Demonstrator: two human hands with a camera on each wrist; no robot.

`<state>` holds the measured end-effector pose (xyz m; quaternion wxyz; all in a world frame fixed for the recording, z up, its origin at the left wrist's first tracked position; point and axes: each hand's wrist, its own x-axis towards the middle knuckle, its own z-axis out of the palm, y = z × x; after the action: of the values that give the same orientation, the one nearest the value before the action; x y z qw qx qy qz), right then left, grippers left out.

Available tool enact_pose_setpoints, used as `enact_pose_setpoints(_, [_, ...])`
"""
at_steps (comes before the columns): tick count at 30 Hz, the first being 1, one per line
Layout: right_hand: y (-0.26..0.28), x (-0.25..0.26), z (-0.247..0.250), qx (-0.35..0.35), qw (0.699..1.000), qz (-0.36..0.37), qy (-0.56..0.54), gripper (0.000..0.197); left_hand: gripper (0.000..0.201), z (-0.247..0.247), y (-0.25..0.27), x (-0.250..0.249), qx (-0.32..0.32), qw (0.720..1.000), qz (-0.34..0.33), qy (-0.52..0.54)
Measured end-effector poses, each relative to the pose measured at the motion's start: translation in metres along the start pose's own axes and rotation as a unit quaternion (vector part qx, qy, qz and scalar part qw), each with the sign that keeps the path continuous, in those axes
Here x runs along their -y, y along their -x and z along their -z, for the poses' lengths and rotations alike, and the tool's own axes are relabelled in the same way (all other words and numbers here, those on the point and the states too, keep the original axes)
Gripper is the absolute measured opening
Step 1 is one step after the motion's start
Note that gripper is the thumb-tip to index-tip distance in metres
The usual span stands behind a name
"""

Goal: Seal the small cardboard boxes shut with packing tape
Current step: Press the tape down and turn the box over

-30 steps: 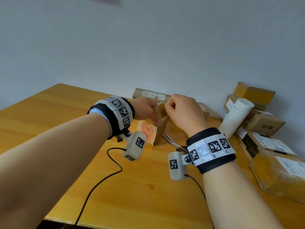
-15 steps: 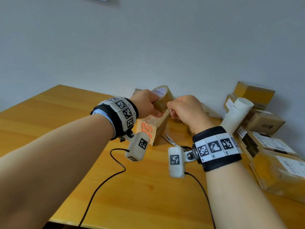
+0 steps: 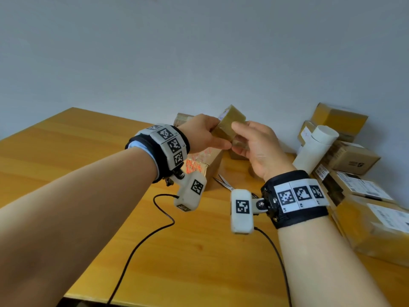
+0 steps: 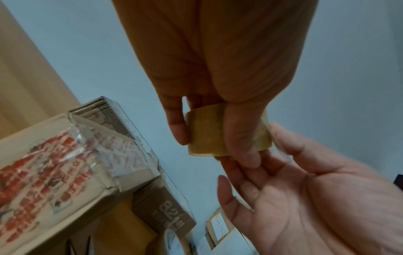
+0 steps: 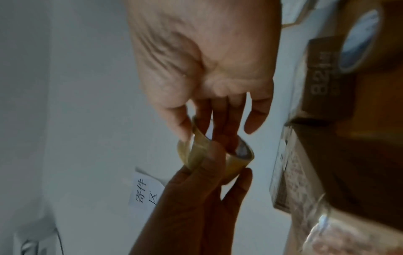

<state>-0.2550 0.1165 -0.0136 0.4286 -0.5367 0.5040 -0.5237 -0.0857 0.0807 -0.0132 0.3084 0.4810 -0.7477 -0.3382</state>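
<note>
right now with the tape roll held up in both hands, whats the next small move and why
Probably peel the free end loose with the right hand. The left hand grips the brown roll of packing tape in the air, right fingertips just touch its edge, and no strip is drawn out yet. The cardboard box with red print waits below on the wooden table.

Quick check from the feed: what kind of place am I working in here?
Probably a small parcel-packing or mailing station. Labelled cardboard boxes are piled on a wooden table against a plain wall, scissors lie nearby, and the left hand holds a roll of packing tape.
</note>
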Motion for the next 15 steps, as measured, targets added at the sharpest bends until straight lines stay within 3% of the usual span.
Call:
enact_pose_setpoints(2, [-0.002,0.000,0.008,-0.060,0.997,-0.009,0.046,0.015,0.054,0.000,0.001,0.006,-0.016,1.000,0.013,0.010])
enact_pose_setpoints(4, [-0.007,-0.006,0.018,-0.102,0.976,-0.020,0.192,0.023,0.085,0.000,0.001,0.018,-0.042,0.998,0.055,-0.007])
enact_pose_setpoints(8, [-0.013,-0.033,0.028,-0.060,0.844,-0.102,0.523,0.020,0.135,-0.016,0.004,0.040,-0.017,0.975,0.188,-0.120])
enact_pose_setpoints(11, [-0.012,-0.053,0.023,-0.004,0.768,-0.154,0.622,0.017,0.148,-0.036,0.006,0.049,-0.002,0.963,0.231,-0.135])
enact_pose_setpoints(13, [-0.008,-0.059,0.016,-0.001,0.755,-0.155,0.638,0.029,0.149,-0.044,0.004,0.054,-0.018,0.963,0.242,-0.114])
enact_pose_setpoints(15, [-0.007,-0.060,0.009,-0.032,0.767,-0.089,0.635,0.040,0.147,-0.046,0.002,0.058,-0.042,0.967,0.240,-0.076])
